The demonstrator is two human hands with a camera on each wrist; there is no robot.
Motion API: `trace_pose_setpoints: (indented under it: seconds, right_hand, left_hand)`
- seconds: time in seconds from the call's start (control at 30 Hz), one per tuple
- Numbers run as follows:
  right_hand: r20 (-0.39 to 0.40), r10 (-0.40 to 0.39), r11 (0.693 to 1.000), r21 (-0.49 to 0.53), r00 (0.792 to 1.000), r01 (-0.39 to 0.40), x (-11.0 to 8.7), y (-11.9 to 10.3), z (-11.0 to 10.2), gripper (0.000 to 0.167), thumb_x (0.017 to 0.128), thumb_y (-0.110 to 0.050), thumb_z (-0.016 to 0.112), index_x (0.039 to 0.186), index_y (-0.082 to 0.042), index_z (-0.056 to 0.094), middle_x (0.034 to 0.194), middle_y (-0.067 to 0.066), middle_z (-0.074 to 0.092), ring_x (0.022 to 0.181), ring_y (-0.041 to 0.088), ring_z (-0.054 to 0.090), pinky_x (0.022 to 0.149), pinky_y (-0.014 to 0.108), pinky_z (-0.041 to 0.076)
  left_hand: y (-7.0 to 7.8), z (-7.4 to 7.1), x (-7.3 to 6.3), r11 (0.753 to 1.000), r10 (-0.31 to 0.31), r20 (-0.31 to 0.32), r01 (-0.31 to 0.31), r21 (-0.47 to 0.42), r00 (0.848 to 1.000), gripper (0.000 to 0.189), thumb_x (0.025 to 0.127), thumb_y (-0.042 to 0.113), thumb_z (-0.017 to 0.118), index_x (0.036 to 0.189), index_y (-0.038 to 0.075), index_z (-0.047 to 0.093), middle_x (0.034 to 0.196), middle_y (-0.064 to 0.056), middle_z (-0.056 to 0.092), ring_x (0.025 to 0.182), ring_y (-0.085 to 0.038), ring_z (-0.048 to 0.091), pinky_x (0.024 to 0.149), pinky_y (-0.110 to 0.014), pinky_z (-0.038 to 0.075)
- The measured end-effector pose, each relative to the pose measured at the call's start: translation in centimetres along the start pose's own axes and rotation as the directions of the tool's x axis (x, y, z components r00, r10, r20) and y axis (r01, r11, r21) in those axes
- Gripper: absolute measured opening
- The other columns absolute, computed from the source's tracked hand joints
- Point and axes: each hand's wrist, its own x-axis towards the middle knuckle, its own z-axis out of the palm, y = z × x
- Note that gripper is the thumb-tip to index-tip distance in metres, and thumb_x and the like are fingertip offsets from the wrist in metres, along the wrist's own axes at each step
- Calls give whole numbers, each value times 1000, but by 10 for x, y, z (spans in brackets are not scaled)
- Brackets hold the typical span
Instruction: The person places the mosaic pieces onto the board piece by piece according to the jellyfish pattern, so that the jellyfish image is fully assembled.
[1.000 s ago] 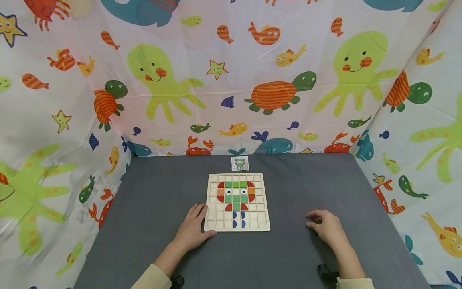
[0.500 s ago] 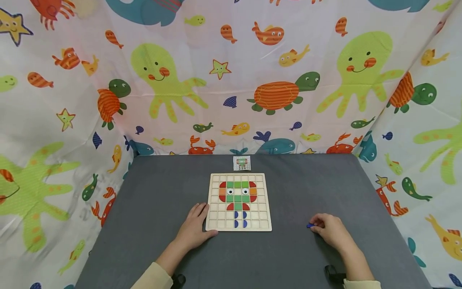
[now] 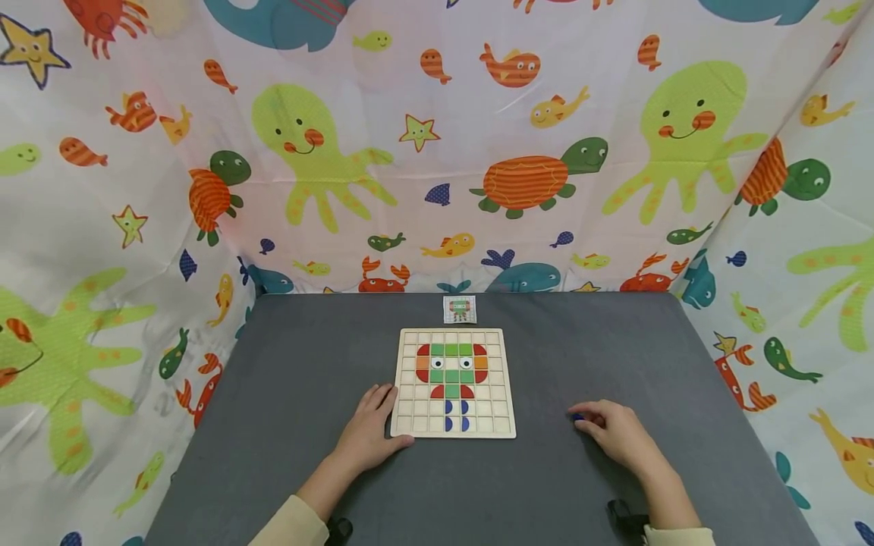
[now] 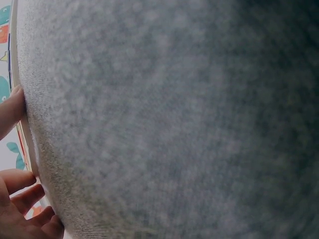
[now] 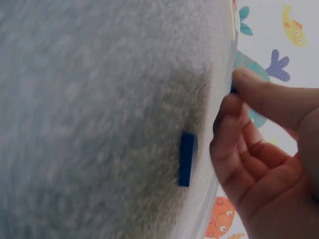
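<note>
A square wooden grid board [image 3: 505, 387] lies on the table, with red, green, orange and blue pieces set in it as a figure with two round eyes. My left hand [image 3: 369, 431] rests at its near left corner, fingers along the left side and thumb at the front edge. To the right of the board, my right hand [image 3: 612, 431] pinches a small blue piece [image 3: 577, 416] between thumb and fingertips. The fingers cover most of that piece. In the right wrist view, another blue block [image 5: 187, 159] lies on the cloth below this hand.
A small picture card [image 3: 460, 309] with a similar coloured figure lies behind the board. Grey cloth covers the table [image 3: 328, 341]. A curtain [image 3: 437, 152] printed with sea animals hangs along the back and both sides.
The right hand's thumb and fingers have closed on a blue piece, which came into sight at the fingertips. That hand has since moved slightly left. The left hand stays at the board.
</note>
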Motion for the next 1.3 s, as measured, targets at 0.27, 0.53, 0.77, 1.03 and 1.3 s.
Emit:
trace_pose_setpoints:
  seconds: [0.27, 0.53, 0.77, 1.03, 1.3]
  right_hand:
    - [-5, 56, 987, 153, 998, -55, 6, -10, 4, 27, 88, -27, 79, 108, -11, 75, 85, -4, 71, 72, 9, 66, 65, 26, 52]
    - [23, 46, 950, 308, 999, -50, 14, -25, 15, 28, 84, -17, 83, 106, -2, 74, 81, 1, 72, 66, 13, 69, 60, 26, 55]
    - [17, -38, 952, 304, 999, 31, 23, -41, 24, 23, 87, -12, 80, 106, -2, 74, 81, 1, 70, 64, 10, 66, 58, 25, 54]
    - [14, -105, 945, 314, 994, 96, 33, -61, 38, 22, 89, -11, 77, 109, -4, 72, 84, 0, 68, 69, 9, 65, 60, 25, 55]
    - [1, -148, 916, 377, 989, 137, 44, -89, 51, 25, 88, -15, 79, 110, -6, 73, 88, -1, 70, 74, 11, 64, 62, 24, 54]
  left_hand:
    - [3, -3, -2, 1000, 4, 1, -4, 5, 1000, 99, 80, 51, 82, 157, 6, 37, 160, -13, 36, 151, -37, 26, 112, -55, 40]
    - [5, -5, -3, 1000, 2, 1, -2, 16, 1000, 99, 81, 50, 82, 156, 6, 37, 160, -14, 37, 151, -38, 26, 111, -55, 41]
    - [6, -6, -3, 1000, 7, -11, -7, 8, 1000, 98, 80, 49, 83, 155, 4, 39, 159, -15, 38, 150, -38, 28, 112, -55, 40]
    - [5, -4, -3, 1000, 1, -11, -1, 1, 1000, 99, 80, 50, 83, 156, 5, 38, 159, -14, 38, 151, -39, 26, 113, -56, 38]
    - [4, -2, -2, 1000, -3, -14, 3, -4, 1000, 99, 80, 51, 82, 156, 6, 37, 160, -13, 37, 151, -38, 25, 113, -56, 38]
